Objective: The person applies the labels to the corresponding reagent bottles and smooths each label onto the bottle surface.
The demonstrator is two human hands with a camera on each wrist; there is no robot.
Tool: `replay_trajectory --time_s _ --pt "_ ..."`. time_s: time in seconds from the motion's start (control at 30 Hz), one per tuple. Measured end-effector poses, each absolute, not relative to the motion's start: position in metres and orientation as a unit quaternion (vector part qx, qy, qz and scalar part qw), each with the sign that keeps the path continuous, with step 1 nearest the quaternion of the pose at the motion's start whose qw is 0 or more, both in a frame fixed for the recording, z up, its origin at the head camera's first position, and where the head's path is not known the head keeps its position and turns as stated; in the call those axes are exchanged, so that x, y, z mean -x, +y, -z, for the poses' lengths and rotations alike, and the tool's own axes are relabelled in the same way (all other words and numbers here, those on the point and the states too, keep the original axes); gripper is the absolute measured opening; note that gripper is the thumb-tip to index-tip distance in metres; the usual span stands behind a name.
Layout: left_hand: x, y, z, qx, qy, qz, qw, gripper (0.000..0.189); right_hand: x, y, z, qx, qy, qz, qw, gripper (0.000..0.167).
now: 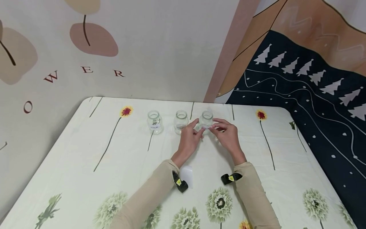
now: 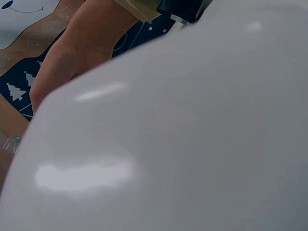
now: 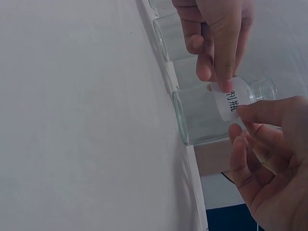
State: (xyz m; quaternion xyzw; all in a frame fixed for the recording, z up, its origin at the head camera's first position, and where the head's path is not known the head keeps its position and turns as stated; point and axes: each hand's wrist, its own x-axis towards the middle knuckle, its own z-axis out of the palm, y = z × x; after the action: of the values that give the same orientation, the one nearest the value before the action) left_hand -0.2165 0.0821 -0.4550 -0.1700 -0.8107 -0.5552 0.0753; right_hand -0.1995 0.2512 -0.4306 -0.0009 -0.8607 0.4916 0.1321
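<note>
Both hands are at the rightmost of three clear glass jars, which stands upright on the table. A white label with dark handwritten characters lies on the jar's side. My left hand holds the jar from the left, its thumb pressed on one end of the label. From the right, my right hand holds the same jar, thumb on the label's other end and forefinger reaching behind the glass. In the left wrist view a glossy white surface hides most of the work.
To the left stand a middle glass jar and a left glass jar, both labelled. A white paper sheet lies by the left wrist. The table wears a flower-printed cloth; a patterned curtain hangs behind it.
</note>
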Motion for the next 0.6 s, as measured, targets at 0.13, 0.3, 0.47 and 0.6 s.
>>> replay_trajectory --time_s 0.13,0.3,0.47,0.6 --pt "0.2167 0.0821 0.4557 0.169 -0.812 0.554 0.074 0.051 0.1997 0.2515 0.4309 0.001 -0.86 -0.493 0.131 0.013" --pt "0.2164 0.0819 0.4555 0.171 -0.812 0.553 0.077 0.05 0.2 0.2518 0.4316 -0.001 -0.857 -0.499 0.132 0.013" --pt "0.2168 0.0815 0.4555 0.174 -0.811 0.553 0.081 0.05 0.2 0.2519 0.4312 0.0 -0.856 -0.5 0.129 0.012" --pt "0.2169 0.0813 0.4555 0.175 -0.81 0.554 0.076 0.05 0.1996 0.2521 0.4299 0.002 -0.855 -0.503 0.126 0.012"
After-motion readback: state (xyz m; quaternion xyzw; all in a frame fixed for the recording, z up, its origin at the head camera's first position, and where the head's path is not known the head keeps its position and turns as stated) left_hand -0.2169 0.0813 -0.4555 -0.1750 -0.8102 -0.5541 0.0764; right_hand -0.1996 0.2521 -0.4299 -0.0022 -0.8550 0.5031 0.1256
